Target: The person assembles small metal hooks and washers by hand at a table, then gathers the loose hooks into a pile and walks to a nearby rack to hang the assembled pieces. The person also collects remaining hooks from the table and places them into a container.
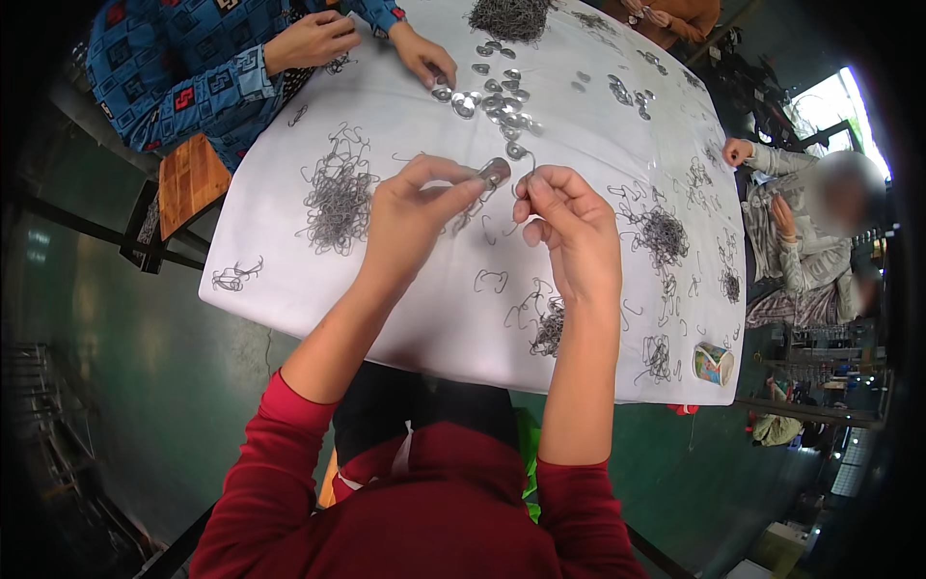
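Over the middle of a white-covered table point(424, 328), my left hand point(415, 212) pinches a small round shiny metal piece point(496, 172) between thumb and fingertips. Just to its right, my right hand point(577, 217) grips a thin bent wire hook point(531, 162) in closed fingers. The two hands are close together but apart. Beyond them lie several loose round metal pieces point(506, 108). A heap of dark wire hooks point(340, 207) is left of my left hand. A smaller heap of wire hooks point(550, 333) lies near my right forearm.
A co-worker in a blue patterned sleeve point(217, 92) reaches in from the far left, hands over the table. More people sit at the right and far right. Other hook piles lie right point(664, 232) and far point(508, 19). A paper cup point(714, 364) stands near the right corner.
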`<state>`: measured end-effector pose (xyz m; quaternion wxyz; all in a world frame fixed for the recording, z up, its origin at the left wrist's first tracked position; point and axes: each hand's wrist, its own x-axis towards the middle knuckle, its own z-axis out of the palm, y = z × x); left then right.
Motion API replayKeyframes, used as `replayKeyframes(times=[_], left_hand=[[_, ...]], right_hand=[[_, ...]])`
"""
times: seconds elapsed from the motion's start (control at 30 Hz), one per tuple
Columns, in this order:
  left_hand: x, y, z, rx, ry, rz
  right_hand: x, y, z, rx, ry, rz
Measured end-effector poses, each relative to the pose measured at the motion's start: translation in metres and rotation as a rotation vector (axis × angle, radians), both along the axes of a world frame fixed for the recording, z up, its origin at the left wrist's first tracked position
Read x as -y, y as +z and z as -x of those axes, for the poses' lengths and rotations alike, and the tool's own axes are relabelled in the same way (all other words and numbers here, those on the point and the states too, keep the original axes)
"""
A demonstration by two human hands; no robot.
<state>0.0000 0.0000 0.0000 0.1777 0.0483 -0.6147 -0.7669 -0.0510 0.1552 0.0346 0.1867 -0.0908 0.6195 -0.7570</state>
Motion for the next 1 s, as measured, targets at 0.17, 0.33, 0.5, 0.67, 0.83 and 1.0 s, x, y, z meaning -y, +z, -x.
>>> replayKeyframes(times=[0.17, 0.33, 0.5, 0.67, 0.83, 1.0], left_hand=[[-0.015, -0.001, 0.004, -0.045, -0.02, 0.084], [-0.036, -0.015, 0.026, -0.181, -0.026, 0.224], [-0.029, -0.058, 0.095, -0.099, 0.017, 0.416], [-0.031, -0.121, 0.174, 0.04, 0.126, 1.172], [-0.023, -0.134, 0.205, 0.077, -0.008, 1.175], [-0.011, -0.073, 0.176, 0.269, -0.288, 0.365]], right_hand=[[-0.003, -0.001, -0.009, -0.043, -0.134, -0.02], [-0.01, -0.015, 0.003, -0.343, -0.328, -0.02], [-0.038, -0.01, 0.014, -0.493, -0.393, -0.081], [-0.059, -0.001, 0.027, -0.517, -0.434, -0.063], [-0.069, -0.004, 0.035, -0.519, -0.457, -0.055], [-0.068, -0.01, 0.036, -0.478, -0.419, -0.137]])
